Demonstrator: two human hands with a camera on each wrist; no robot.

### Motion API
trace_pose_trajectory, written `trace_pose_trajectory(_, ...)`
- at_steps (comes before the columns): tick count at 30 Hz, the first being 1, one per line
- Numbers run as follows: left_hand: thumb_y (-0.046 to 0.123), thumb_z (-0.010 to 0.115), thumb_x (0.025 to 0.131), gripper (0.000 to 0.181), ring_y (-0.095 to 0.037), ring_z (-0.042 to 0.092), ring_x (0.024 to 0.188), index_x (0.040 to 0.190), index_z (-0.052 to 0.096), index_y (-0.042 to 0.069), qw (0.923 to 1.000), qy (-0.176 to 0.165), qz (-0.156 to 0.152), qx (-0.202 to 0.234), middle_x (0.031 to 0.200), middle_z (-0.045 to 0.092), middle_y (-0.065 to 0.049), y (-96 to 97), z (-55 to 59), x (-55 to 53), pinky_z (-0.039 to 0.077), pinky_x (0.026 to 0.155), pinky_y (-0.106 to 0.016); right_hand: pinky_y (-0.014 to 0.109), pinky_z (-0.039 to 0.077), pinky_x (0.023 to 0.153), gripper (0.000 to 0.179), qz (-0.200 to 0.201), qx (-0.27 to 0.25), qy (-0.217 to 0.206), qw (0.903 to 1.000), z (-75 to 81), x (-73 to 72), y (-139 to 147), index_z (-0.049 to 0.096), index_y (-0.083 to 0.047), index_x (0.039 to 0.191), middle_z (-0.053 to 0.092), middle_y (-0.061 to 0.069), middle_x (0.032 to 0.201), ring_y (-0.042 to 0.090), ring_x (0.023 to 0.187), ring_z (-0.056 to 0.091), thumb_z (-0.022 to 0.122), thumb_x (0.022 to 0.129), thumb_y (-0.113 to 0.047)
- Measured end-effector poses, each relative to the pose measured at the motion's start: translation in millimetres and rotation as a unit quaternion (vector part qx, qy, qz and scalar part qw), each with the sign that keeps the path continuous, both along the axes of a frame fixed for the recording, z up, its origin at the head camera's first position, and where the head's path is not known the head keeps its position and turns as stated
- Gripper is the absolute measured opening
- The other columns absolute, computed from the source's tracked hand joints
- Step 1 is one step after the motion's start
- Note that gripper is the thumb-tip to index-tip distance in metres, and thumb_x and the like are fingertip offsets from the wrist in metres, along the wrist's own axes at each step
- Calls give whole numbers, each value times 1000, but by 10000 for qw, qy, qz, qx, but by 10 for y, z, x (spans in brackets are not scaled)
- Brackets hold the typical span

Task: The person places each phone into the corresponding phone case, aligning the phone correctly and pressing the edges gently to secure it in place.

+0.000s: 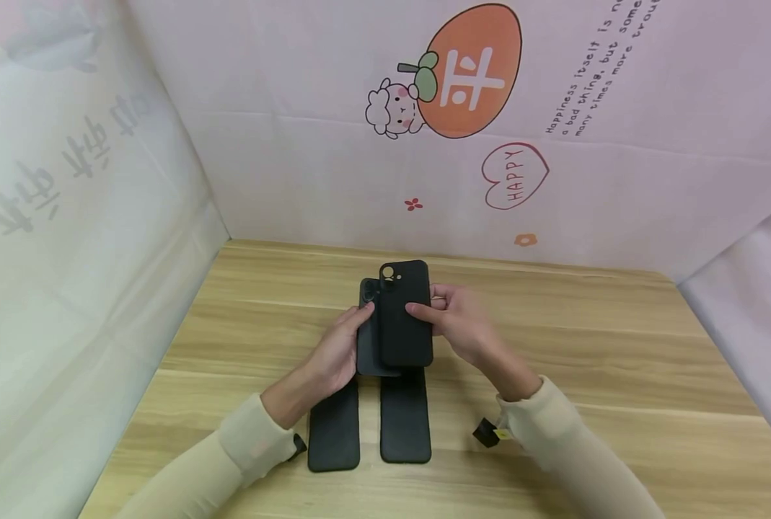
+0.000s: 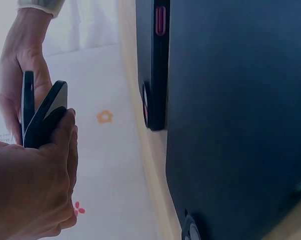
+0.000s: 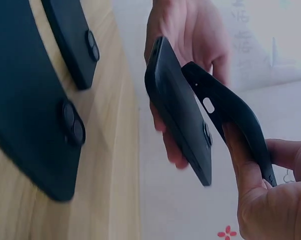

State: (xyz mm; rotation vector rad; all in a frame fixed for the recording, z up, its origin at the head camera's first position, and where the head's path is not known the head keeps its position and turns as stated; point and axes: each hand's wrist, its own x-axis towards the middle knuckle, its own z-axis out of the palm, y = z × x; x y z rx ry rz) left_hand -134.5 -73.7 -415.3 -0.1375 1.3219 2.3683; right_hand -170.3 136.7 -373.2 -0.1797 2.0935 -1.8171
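Observation:
My left hand [image 1: 333, 355] grips a dark phone [image 1: 368, 346] by its long side, thumb on its back near the camera lenses. My right hand [image 1: 461, 321] pinches a thin black phone case [image 1: 406, 331] between thumb and fingers. From the head view, the case overlaps much of the phone. Seen from the right wrist, the phone [image 3: 176, 107] and case [image 3: 240, 117] meet at an angle, with a gap widening between them. A pale camera cutout shows in the case. Both are held above the table.
Two more black phones, a left one [image 1: 333, 432] and a right one [image 1: 404, 425], lie side by side on the wooden table [image 1: 262, 310], lens side up. White printed cloth [image 1: 307, 180] rises behind the table and along its sides. Small black wrist devices [image 1: 487, 432] sit by the sleeves.

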Motion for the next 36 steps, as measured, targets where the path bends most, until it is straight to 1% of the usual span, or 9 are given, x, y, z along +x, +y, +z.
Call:
trace_pose_trajectory(1, 31, 45, 115, 80, -28, 20, 161, 167, -8, 2, 10000, -5, -16, 11, 173, 24, -15, 9, 1, 6, 22, 130, -47, 36, 65, 82, 35, 12, -89, -22, 10000, -7, 4, -26, 63, 8, 132, 79, 18, 109, 21, 91, 79, 71, 101, -5)
trace_pose_trajectory(4, 31, 43, 115, 74, -28, 26, 159, 167, -1, 2, 9999, 43, -111, 95, 171, 31, -16, 33, -1, 16, 26, 129, -48, 36, 65, 81, 35, 79, -329, -69, 9994, -32, 14, -92, 62, 10, 132, 79, 19, 107, 21, 90, 79, 70, 101, -3)
trace_pose_trajectory(9, 30, 39, 117, 56, -28, 39, 152, 164, 23, 4, 9994, 161, -254, 155, 164, 41, -18, 53, -1, 27, 34, 125, -49, 36, 65, 80, 33, 107, -551, -83, 9984, -70, 28, -165, 62, 12, 131, 79, 19, 104, 20, 89, 79, 68, 102, -1)
trace_pose_trajectory(14, 29, 37, 117, 50, -24, 48, 144, 160, 31, 3, 9994, 217, -244, 89, 159, 47, -18, 55, -5, 43, 40, 122, -46, 36, 65, 81, 30, 96, -597, -84, 9981, -93, 39, -202, 62, 13, 128, 79, 19, 103, 21, 89, 79, 67, 102, -2)
trace_pose_trajectory(17, 30, 37, 117, 49, -23, 53, 140, 158, 34, 3, 9996, 185, -208, 58, 157, 49, -18, 55, -14, 50, 44, 119, -46, 36, 65, 81, 29, 51, -587, -145, 9982, -96, 52, -218, 62, 13, 127, 79, 19, 104, 22, 90, 79, 67, 102, -2)
trace_pose_trajectory(20, 31, 36, 117, 50, -23, 53, 139, 159, 34, 3, 9996, 177, -236, 32, 156, 50, -19, 50, -21, 58, 46, 118, -46, 36, 65, 81, 28, 4, -584, -195, 9981, -108, 61, -231, 63, 12, 126, 79, 19, 103, 22, 90, 79, 67, 103, -3)
trace_pose_trajectory(27, 27, 33, 118, 49, -29, 49, 143, 162, 29, 6, 9986, 293, -443, 3, 157, 47, -21, 41, -4, 67, 46, 117, -51, 35, 65, 78, 24, -70, -435, -199, 9988, -138, 73, -247, 63, 10, 121, 79, 18, 101, 22, 88, 79, 68, 102, -4)
trace_pose_trajectory(32, 23, 33, 118, 47, -32, 47, 146, 161, 28, 5, 9981, 400, -470, -14, 159, 45, -22, 35, -1, 69, 46, 117, -51, 36, 65, 80, 25, -45, -305, -136, 9994, -143, 78, -222, 63, 10, 121, 79, 19, 103, 22, 89, 79, 69, 102, -5)
trace_pose_trajectory(36, 23, 34, 118, 48, -33, 46, 148, 162, 27, 4, 9977, 440, -499, -128, 160, 45, -23, 30, 1, 71, 46, 117, -51, 37, 66, 80, 25, -44, 2, 43, 10000, -133, 87, -177, 65, 8, 119, 79, 18, 101, 23, 86, 79, 71, 101, -8)
